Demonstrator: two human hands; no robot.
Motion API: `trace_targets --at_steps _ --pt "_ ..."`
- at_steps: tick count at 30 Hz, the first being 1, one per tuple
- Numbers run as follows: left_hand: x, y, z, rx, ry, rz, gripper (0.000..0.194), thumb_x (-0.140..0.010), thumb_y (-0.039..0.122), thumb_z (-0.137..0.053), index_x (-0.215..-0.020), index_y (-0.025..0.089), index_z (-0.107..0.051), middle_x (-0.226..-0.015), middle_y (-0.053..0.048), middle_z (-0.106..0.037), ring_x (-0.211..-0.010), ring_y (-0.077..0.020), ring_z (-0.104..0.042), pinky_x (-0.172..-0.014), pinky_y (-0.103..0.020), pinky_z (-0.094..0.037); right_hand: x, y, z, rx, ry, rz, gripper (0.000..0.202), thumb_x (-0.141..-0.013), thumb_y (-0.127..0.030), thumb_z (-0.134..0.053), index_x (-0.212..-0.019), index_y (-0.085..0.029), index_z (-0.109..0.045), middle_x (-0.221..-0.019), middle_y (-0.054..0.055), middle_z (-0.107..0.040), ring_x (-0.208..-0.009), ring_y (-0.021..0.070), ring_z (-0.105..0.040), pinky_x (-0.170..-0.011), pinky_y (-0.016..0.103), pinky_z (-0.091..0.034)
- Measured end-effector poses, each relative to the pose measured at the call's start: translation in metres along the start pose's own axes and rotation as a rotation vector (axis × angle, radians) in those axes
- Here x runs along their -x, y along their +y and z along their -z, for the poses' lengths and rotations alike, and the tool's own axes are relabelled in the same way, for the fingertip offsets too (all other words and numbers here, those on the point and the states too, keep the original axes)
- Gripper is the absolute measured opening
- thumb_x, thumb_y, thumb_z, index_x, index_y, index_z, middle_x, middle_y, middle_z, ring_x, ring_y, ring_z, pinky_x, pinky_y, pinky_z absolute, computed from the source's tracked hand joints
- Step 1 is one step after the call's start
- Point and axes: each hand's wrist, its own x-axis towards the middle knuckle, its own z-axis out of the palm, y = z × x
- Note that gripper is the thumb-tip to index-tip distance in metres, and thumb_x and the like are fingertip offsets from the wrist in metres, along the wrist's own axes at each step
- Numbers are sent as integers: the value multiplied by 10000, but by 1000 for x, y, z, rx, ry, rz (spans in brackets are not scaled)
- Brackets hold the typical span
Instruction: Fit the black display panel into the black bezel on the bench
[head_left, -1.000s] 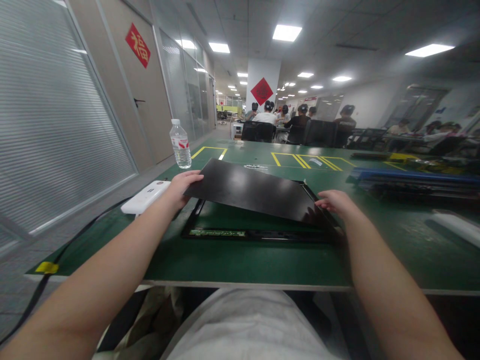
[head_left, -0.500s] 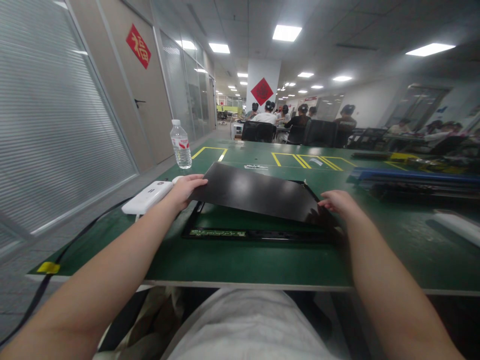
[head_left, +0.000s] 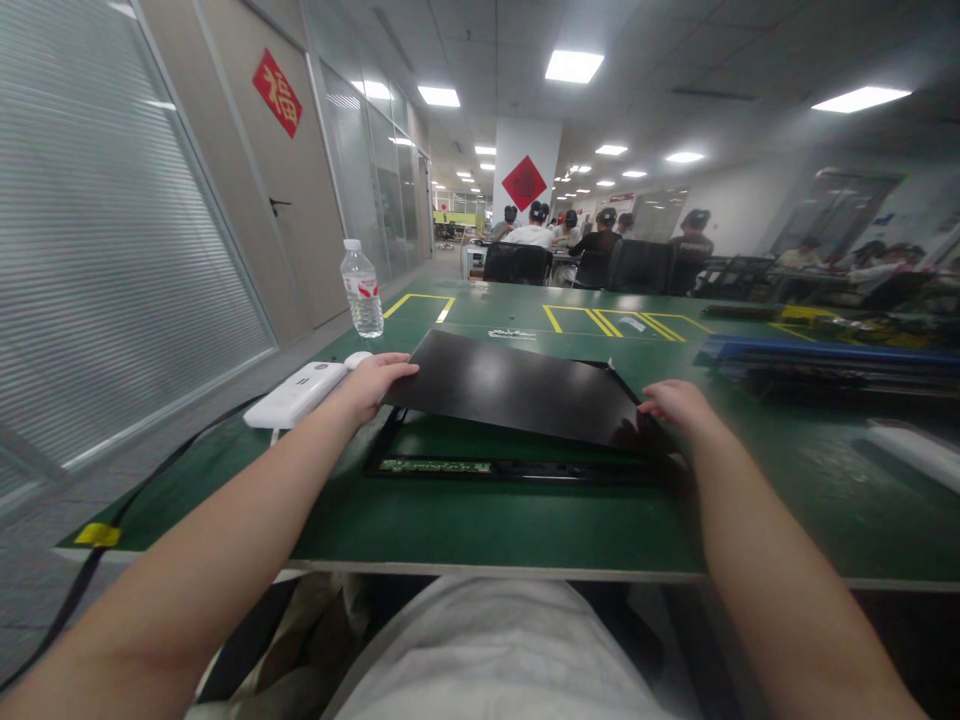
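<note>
A thin black panel (head_left: 510,385) is held tilted above a black rectangular frame (head_left: 570,470), its left end raised higher than its right. My left hand (head_left: 373,385) grips the panel's left edge, thumb and fingers closed on it. At the panel's right edge, my right hand (head_left: 679,405) pinches the corner between thumb and fingers. The frame lies on the green table (head_left: 495,535), and a strip of green circuit board (head_left: 435,466) shows along its near side. The panel covers most of the frame's far side.
A white device (head_left: 295,395) with a cable lies left of the frame, near a water bottle (head_left: 363,292). Blue and black parts (head_left: 810,365) are stacked at the right, beyond a white bar (head_left: 915,450). Several people sit in the background.
The panel's left end has come down slightly and shifted a little to the right, together with my left hand. My right hand has barely moved.
</note>
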Motion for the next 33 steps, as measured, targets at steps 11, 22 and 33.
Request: trace_targets --at_steps 11,22,33 --pt "-3 -6 -1 -79 42 102 303 -499 131 -830 -778 183 -723 -651 -40 -731 -603 -236 -695 -575 -325 -547 -19 15 -1 161 -8 90 167 -819 -245 -621 -918 -149 -717 -803 98 -771 -656 175 -648 -544 247 -444" --pt "1 -8 -4 -95 -40 140 201 -514 155 -832 -630 204 -676 -577 -49 -698 -484 -209 -627 -492 -311 -492 -22 16 0 241 5 116 149 -803 -226 -636 -905 -169 -730 -778 80 -765 -677 189 -664 -603 263 -466" --pt "-2 -12 -1 -166 -88 130 291 -421 210 -875 -660 202 -708 -672 -66 -748 -560 -241 -659 -554 -334 -500 -12 10 1 320 23 149 122 -800 -213 -629 -834 -187 -744 -774 71 -765 -706 197 -674 -620 266 -453"
